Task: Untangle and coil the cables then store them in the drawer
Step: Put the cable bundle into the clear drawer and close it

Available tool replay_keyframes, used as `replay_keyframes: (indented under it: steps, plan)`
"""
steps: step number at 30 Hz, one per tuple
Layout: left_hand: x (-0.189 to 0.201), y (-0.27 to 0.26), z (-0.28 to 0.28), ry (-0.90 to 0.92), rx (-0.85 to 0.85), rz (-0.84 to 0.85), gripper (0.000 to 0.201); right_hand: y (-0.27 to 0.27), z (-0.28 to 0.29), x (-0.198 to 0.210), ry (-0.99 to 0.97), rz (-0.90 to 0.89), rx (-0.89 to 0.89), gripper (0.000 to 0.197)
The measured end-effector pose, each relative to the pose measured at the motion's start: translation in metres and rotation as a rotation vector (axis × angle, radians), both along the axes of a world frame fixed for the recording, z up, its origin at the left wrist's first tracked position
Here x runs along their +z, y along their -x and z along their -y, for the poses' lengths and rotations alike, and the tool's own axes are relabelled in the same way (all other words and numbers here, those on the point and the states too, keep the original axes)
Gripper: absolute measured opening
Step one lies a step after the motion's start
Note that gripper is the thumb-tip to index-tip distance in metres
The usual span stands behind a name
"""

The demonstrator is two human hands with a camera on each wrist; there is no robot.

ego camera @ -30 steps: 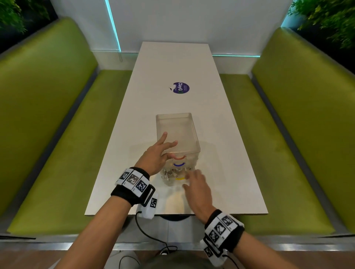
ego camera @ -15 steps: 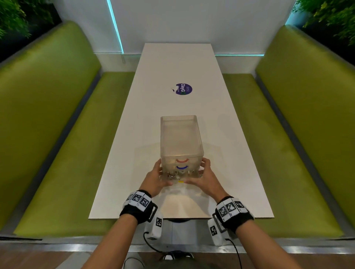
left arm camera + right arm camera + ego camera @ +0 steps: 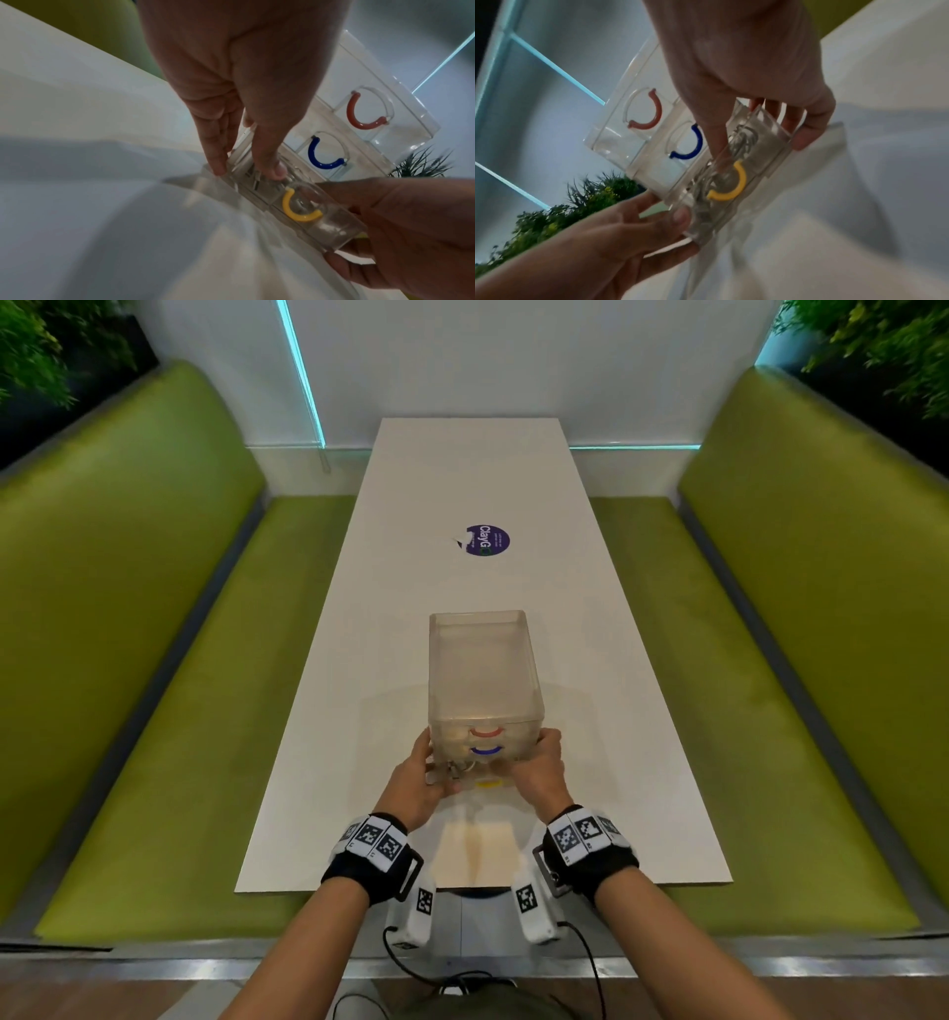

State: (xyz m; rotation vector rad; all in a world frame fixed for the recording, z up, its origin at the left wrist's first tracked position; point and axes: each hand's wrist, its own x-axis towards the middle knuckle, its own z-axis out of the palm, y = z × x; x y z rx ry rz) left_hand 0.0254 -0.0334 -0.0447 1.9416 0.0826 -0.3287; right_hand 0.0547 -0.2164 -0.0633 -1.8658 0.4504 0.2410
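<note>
A clear plastic drawer unit (image 3: 482,670) stands on the white table (image 3: 328,762), its front toward me, with a red handle (image 3: 481,733), a blue handle (image 3: 485,751) and a yellow handle (image 3: 488,783). The bottom drawer (image 3: 318,221) with the yellow handle sticks out slightly and holds pale coiled cables (image 3: 744,138). My left hand (image 3: 434,770) pinches that drawer's left end, with its thumb (image 3: 270,168) on the front. My right hand (image 3: 534,757) grips the right end, thumb (image 3: 718,146) on the front and fingers (image 3: 803,140) round the side.
A purple round sticker (image 3: 488,540) lies farther up the table. Green padded benches (image 3: 154,660) run along both sides. Plants (image 3: 883,346) stand behind the bench backs. The table's near edge (image 3: 482,886) is just below my wrists.
A second ago my left hand lay on the unit's top and my right hand reached for its front. Both hands moved to the bottom drawer's ends, and the unit now sits square to me.
</note>
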Motion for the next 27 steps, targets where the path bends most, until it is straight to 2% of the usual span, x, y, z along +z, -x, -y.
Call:
replay_keyframes:
  steps: [2,5,8,10,13,16,18,20,22,24,27]
  plan:
    - [0.000,-0.001,0.000,0.006,0.004,-0.005,0.081,-0.002,0.009,0.003,-0.047,-0.003,0.096,0.079]
    - [0.000,-0.002,0.000,0.020,0.003,0.009,0.081,0.003,0.028,0.019,-0.122,-0.053,0.280,0.068]
    - [0.000,-0.005,-0.001,0.013,0.025,0.018,0.078,0.009,0.042,0.025,-0.098,-0.041,0.427,0.074]
    - [0.001,-0.008,0.000,-0.006,0.041,0.017,0.076,0.012,0.040,0.023,-0.040,-0.007,0.419,0.076]
    - [0.000,-0.011,0.001,-0.021,0.053,0.007,0.073,0.011,0.030,0.017,0.001,0.065,0.330,0.065]
    - [-0.001,-0.011,0.000,-0.039,0.075,0.012,0.069,0.008,0.023,0.019,0.042,0.026,0.307,0.063]
    - [0.000,-0.010,0.001,-0.051,0.073,0.009,0.069,0.007,0.018,0.017,0.061,-0.018,0.304,0.073]
    - [0.001,-0.009,0.001,-0.051,0.062,0.004,0.069,0.004,0.015,0.001,0.078,-0.028,0.315,0.092]
    - [0.003,-0.008,0.002,-0.043,0.050,0.004,0.069,0.013,0.002,0.015,0.187,-0.002,0.295,0.088]
    - [0.005,-0.007,0.004,-0.028,0.039,0.000,0.068,0.029,-0.004,0.031,0.430,-0.063,0.293,0.068]
    - [0.010,-0.008,0.006,-0.035,0.059,0.005,0.061,0.048,-0.001,0.045,0.748,-0.076,0.511,0.049]
